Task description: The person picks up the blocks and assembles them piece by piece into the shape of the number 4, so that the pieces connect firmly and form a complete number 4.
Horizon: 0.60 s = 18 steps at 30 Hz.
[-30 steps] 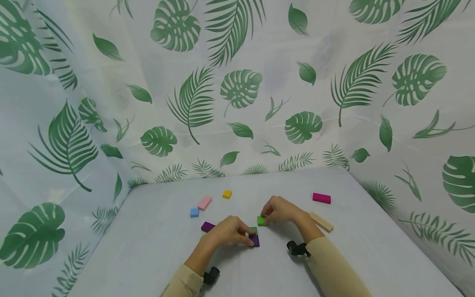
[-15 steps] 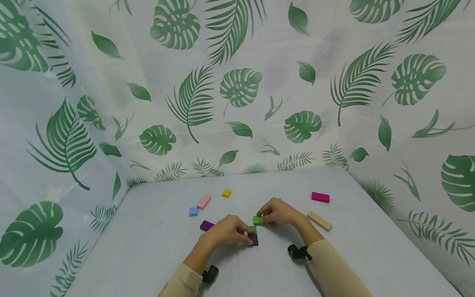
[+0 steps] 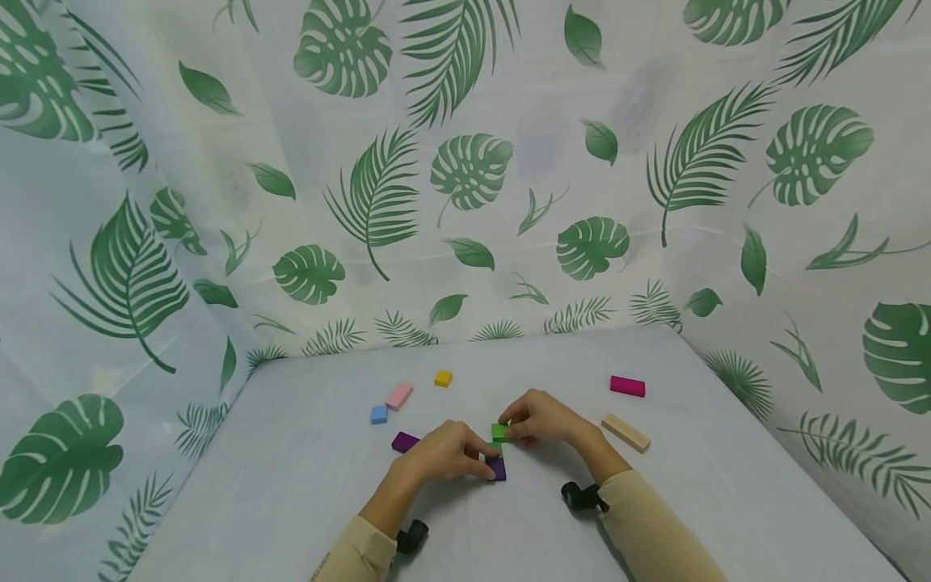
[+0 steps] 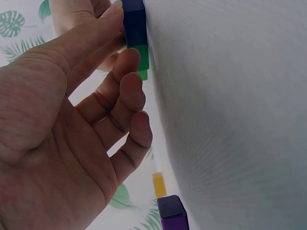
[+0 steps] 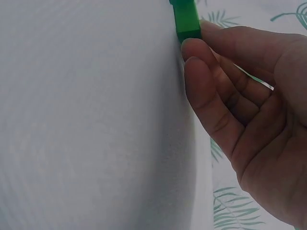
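Observation:
Near the middle of the white table, three small blocks stand in a row. A purple block is closest to me, a darker green block comes behind it, and a bright green block lies at the far end. My left hand holds the near end, its thumb on the purple block and its index finger by the darker green one. Between thumb and fingers, my right hand pinches the bright green block against the row. Fingers partly cover the blocks; the right wrist view shows the green block at the fingertips.
Left of the hands lie another purple block, a blue block, a pink block and a yellow block. A magenta block and a plain wooden block lie right. Leaf-print cloth encloses the table.
My right hand has slid the bright green block leftward, from apart to the far end of the row. The left hand has stayed at the purple and darker green blocks.

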{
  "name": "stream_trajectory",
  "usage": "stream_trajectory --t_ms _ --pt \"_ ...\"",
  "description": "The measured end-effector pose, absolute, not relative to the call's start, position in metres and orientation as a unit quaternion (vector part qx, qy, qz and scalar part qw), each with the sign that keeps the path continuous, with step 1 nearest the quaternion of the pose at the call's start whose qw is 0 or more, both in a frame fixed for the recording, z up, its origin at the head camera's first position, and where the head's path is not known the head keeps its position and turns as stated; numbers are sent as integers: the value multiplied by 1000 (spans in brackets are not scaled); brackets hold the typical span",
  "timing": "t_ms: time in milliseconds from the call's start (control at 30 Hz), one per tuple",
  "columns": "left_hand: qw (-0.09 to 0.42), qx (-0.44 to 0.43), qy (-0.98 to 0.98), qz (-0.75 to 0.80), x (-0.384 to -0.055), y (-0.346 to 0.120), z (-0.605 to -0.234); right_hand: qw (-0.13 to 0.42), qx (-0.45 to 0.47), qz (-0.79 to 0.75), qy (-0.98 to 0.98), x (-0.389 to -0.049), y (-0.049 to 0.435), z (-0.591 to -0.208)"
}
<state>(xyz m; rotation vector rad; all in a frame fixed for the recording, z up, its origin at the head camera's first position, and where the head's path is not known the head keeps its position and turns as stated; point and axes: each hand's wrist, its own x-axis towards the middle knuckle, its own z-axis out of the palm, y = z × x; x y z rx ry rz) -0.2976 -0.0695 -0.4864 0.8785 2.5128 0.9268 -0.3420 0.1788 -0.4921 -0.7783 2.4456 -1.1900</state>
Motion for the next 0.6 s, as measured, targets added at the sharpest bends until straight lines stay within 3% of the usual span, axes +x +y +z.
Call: stream_trajectory --t_ms 600 --pt "157 319 876 325 -299 -70 -488 156 -283 -416 850 -341 172 -495"
